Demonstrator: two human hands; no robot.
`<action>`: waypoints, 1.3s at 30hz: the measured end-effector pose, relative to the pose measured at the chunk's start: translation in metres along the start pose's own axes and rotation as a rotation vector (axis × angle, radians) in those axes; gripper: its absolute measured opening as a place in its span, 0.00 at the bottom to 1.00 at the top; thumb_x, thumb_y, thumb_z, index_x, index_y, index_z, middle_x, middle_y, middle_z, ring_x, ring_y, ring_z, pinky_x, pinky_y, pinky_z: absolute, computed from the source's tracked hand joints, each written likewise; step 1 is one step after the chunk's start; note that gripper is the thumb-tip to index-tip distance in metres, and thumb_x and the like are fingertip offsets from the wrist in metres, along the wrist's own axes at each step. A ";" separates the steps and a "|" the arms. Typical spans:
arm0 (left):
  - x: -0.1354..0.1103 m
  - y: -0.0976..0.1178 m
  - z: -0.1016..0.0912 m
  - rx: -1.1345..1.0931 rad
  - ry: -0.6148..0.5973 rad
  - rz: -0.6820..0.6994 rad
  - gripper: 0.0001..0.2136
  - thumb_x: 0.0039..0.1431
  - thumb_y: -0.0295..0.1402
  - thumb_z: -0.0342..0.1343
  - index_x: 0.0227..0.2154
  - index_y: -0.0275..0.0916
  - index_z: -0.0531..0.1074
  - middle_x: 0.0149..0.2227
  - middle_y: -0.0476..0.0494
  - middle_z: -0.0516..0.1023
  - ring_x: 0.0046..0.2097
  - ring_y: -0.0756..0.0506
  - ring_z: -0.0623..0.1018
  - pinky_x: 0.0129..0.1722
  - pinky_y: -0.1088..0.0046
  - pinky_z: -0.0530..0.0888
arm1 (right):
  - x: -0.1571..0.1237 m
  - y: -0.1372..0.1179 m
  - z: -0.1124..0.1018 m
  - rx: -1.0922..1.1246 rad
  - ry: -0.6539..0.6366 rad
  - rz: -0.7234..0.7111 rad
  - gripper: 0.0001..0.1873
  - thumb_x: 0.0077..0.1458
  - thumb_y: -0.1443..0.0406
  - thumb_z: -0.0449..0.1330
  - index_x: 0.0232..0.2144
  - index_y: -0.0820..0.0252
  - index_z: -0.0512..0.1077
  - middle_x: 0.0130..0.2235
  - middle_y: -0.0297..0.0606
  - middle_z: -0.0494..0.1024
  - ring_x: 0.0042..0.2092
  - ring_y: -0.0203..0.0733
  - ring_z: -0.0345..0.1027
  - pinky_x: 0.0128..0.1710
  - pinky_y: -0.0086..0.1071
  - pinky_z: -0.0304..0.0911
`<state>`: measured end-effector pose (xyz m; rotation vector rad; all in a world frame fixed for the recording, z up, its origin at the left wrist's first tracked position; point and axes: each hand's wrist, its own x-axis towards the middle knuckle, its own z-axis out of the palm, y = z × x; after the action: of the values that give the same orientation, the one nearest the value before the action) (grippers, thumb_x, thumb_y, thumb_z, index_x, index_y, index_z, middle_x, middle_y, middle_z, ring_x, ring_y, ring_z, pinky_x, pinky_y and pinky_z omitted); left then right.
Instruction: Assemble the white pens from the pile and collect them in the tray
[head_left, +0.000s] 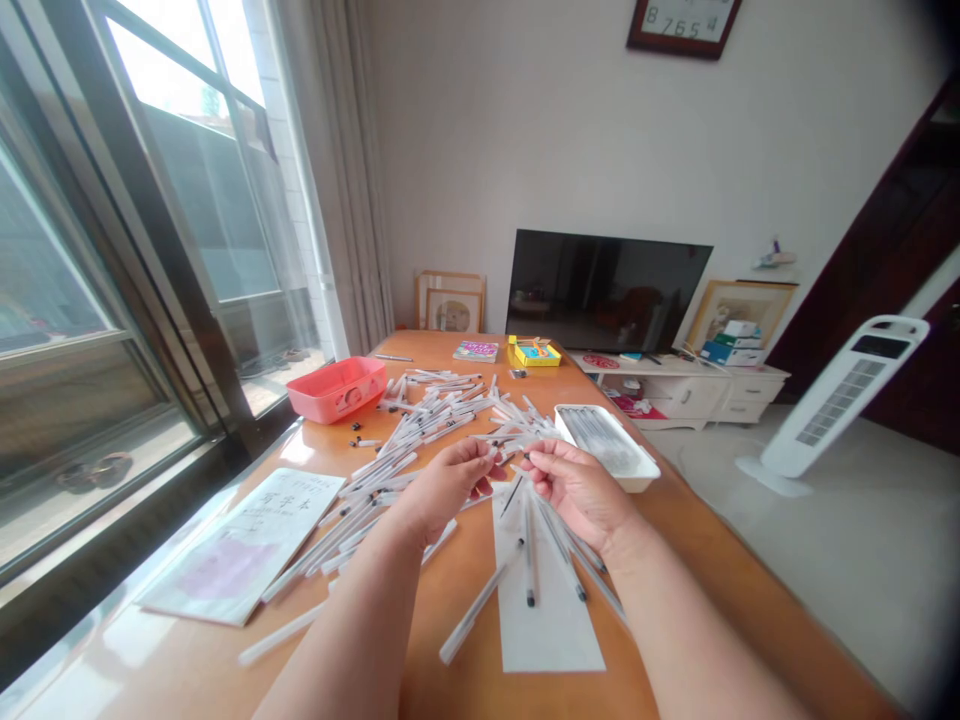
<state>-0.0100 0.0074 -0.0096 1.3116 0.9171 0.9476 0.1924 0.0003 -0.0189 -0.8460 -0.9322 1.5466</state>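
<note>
My left hand (455, 485) is closed in a pinch above the table's middle; whatever its fingertips hold is too small to make out. Close by on the right, my right hand (574, 487) pinches a small black piece (526, 456) between thumb and forefinger. Just beneath them a thin dark pen refill (512, 496) slants over a white paper sheet (551, 640). Several pens with black ends, one a clear-barrelled pen (480, 605), lie on and around that sheet. A wide heap of whitish pen barrels (427, 420) spreads to the left and beyond my hands.
A white tray (643, 470) of pens stands at right, a red plastic basket (319, 405) at back left. An exercise book (247, 545) lies front left. Small black caps (355, 427) sit near the basket. A yellow box (538, 355) and a booklet (475, 351) are at the far end.
</note>
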 end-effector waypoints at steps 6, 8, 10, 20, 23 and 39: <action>-0.003 0.006 0.008 0.095 -0.096 -0.031 0.15 0.55 0.44 0.63 0.35 0.36 0.74 0.35 0.44 0.77 0.33 0.50 0.70 0.38 0.71 0.65 | -0.004 -0.003 0.005 -0.136 0.024 -0.129 0.10 0.49 0.63 0.69 0.34 0.60 0.75 0.28 0.33 0.74 0.30 0.32 0.63 0.28 0.26 0.55; -0.004 0.009 0.011 0.125 -0.106 -0.035 0.16 0.55 0.45 0.63 0.34 0.36 0.74 0.34 0.44 0.77 0.33 0.50 0.70 0.39 0.70 0.65 | -0.004 -0.004 0.005 -0.208 0.042 -0.165 0.09 0.49 0.64 0.68 0.33 0.60 0.75 0.27 0.31 0.73 0.29 0.33 0.63 0.28 0.27 0.56; -0.005 0.010 0.012 0.145 -0.109 -0.034 0.17 0.54 0.46 0.63 0.33 0.36 0.74 0.34 0.45 0.76 0.33 0.50 0.70 0.38 0.71 0.65 | -0.004 -0.004 0.004 -0.286 0.059 -0.192 0.08 0.49 0.64 0.67 0.32 0.61 0.75 0.27 0.32 0.73 0.29 0.33 0.62 0.29 0.28 0.57; -0.005 0.010 0.013 0.162 -0.127 -0.025 0.16 0.55 0.45 0.63 0.34 0.36 0.76 0.34 0.44 0.77 0.33 0.49 0.70 0.38 0.70 0.66 | -0.004 0.001 0.005 -0.486 0.039 -0.199 0.09 0.50 0.63 0.65 0.35 0.61 0.76 0.32 0.35 0.78 0.34 0.38 0.69 0.33 0.31 0.63; -0.004 0.009 0.013 0.163 -0.125 -0.024 0.16 0.54 0.45 0.63 0.35 0.36 0.77 0.33 0.44 0.78 0.32 0.49 0.69 0.37 0.71 0.66 | -0.004 0.003 0.005 -0.505 0.031 -0.205 0.09 0.51 0.62 0.65 0.35 0.60 0.76 0.33 0.35 0.79 0.35 0.38 0.70 0.33 0.31 0.64; -0.006 0.008 0.011 0.199 -0.115 -0.043 0.17 0.53 0.47 0.62 0.33 0.35 0.75 0.34 0.42 0.78 0.32 0.49 0.70 0.38 0.69 0.67 | -0.005 0.003 0.005 -0.535 0.005 -0.209 0.09 0.51 0.62 0.64 0.35 0.61 0.76 0.33 0.36 0.79 0.35 0.38 0.69 0.33 0.32 0.65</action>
<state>-0.0017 -0.0015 -0.0008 1.4929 0.9653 0.7540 0.1878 -0.0054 -0.0191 -1.0814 -1.4152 1.1260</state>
